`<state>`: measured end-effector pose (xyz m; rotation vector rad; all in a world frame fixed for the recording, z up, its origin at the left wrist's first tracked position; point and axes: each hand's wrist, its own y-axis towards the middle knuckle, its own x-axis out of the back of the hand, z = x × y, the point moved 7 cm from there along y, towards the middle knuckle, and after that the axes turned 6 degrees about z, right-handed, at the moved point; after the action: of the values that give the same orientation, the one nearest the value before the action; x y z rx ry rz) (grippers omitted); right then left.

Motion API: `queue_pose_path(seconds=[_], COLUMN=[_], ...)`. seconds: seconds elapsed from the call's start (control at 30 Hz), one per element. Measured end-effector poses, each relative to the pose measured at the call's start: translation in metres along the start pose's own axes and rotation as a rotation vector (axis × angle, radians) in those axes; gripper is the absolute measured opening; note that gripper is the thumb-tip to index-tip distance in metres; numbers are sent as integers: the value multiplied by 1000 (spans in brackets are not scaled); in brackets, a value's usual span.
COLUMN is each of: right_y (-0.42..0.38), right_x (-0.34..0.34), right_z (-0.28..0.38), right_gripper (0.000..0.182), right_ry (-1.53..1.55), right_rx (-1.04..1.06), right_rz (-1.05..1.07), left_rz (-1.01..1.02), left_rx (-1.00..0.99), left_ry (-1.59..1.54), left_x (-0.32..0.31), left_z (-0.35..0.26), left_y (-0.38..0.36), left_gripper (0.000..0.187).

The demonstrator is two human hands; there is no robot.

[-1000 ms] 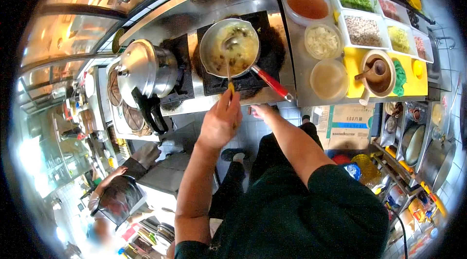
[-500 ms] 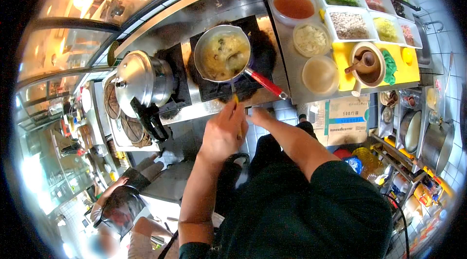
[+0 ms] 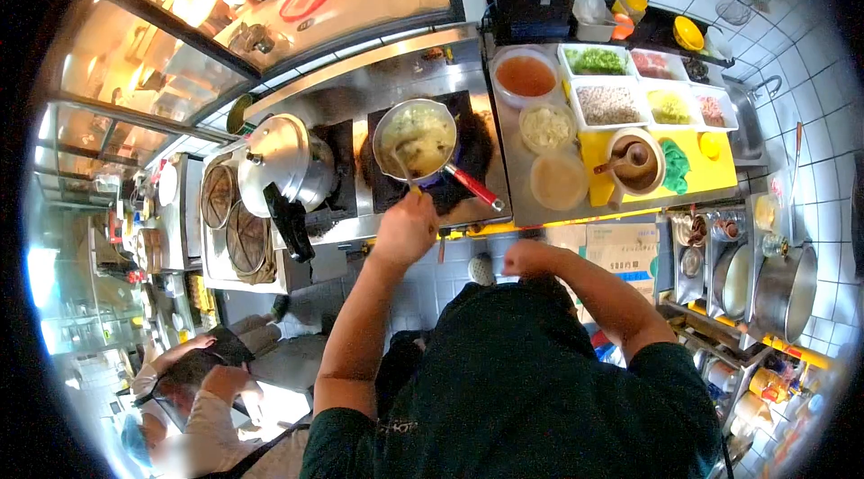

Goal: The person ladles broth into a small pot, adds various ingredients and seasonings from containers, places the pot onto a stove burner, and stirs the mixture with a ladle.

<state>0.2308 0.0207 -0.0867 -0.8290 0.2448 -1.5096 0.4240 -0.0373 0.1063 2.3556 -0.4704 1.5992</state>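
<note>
My left hand (image 3: 407, 229) is closed around the handle of a ladle (image 3: 402, 162), whose head dips into the pan. The pan (image 3: 432, 105) sits on a stove burner and holds a pale yellowish liquid with bits in it; its red handle (image 3: 474, 187) points down and to the right. Nobody's hand is on that handle. My right hand (image 3: 531, 259) hovers in front of the counter edge, fingers curled, with nothing visible in it. Left of the pan stands a large lidded metal pot (image 3: 281, 164) with a black handle.
The right counter (image 3: 531, 191) holds a tub of reddish liquid (image 3: 526, 76), white trays of chopped ingredients (image 3: 610, 105) and a brown pot (image 3: 637, 160) on a yellow board (image 3: 711, 175). Cardboard (image 3: 607, 250) lies below. Other people (image 3: 211, 425) are at lower left.
The ladle head has shifted to the left side of the pan. My right hand has moved right, away from my left hand. The camera view has shifted, showing more wall.
</note>
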Motion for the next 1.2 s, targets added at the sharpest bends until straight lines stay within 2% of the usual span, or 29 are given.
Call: queue_pose_path(seconds=[0.07,0.13,0.2,0.23,0.27,0.33,0.43,0.53,0.57,0.6,0.67,0.77,0.87,0.9,1.0,1.03,1.13,1.2], right_y=[-31,-56,-41,-41,-29,-8,-6,3,4,0,-1,0,-2,-4,-11,-12,-6,-5], right_x=[52,96,113,121,126,121,116,109,108,108,107,102,101,100,98,98,97,94], right_z=[31,45,36,36,29,20,25,14,11,14,18,17,20,23,31,32,26,23], right_gripper=[39,40,43,45,44,41,36,31,30,29,29,29,31,32,35,36,38,39], right_ry=[114,168,-90,-210,-48,128,59,121,124,130,117,89,149,177,142,111,74,61], right_rx=[49,77,-63,-135,-336,-334,-202,-202,-210,-217,-227,-227,-204,-199,-287,-333,-285,-304], right_rz=[-490,-987,-1254,-1383,-1075,-738,-875,-911,-916,-919,-929,-937,-952,-950,-924,-913,-934,-941], left_rz=[44,-158,-212,-50,39,55,-147,-19,87,130,14,-129,82,65,-135,-137,62,-47], left_rx=[-54,-137,-72,39,102,-109,-169,32,38,-69,-138,-19,-100,-200,-151,-84,-88,-172], left_ry=[-23,-8,39,136,72,119,-82,98,85,106,10,-60,81,111,-58,-66,149,40], left_x=[7,15,-6,-32,-25,19,19,-6,-16,2,2,7,-5,1,9,9,-13,-1], left_z=[-19,-11,20,35,24,-32,-2,21,17,-10,-7,22,5,-7,16,24,17,17], left_y=[-5,-5,-8,-10,-13,-18,-20,-22,-28,-29,-29,-28,-35,-36,-33,-33,-38,-38], left_gripper=[9,13,22,24,23,19,17,18,20,20,21,20,20,21,22,21,21,21])
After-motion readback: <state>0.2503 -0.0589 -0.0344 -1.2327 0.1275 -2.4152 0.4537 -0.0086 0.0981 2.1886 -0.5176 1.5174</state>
